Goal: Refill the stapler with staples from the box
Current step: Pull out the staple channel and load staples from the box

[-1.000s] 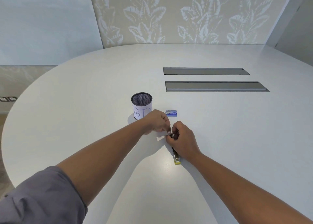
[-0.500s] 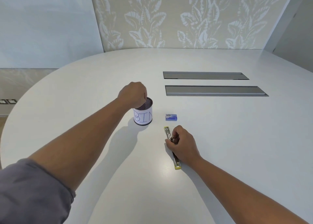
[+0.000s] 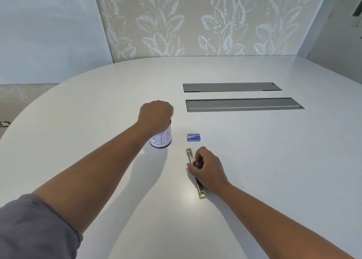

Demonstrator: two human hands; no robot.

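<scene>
A yellow-green stapler point(image 3: 189, 155) lies unfolded flat on the white table, its metal staple channel facing up and pointing away from me. My right hand point(image 3: 207, 167) rests on its middle and pins it down. A small blue staple box point(image 3: 193, 137) lies closed just beyond the stapler. My left hand point(image 3: 155, 115) hovers over the mouth of a mesh cup labelled "BIN" point(image 3: 161, 139), fingers curled downward; whether it holds anything is hidden.
The round white table point(image 3: 254, 161) has two long grey cable hatches point(image 3: 242, 104) set into it beyond the box. Leaf-patterned wall stands behind the far edge.
My left hand left the stapler's front end and moved up and left to sit over the bin cup. My right hand stayed on the stapler.
</scene>
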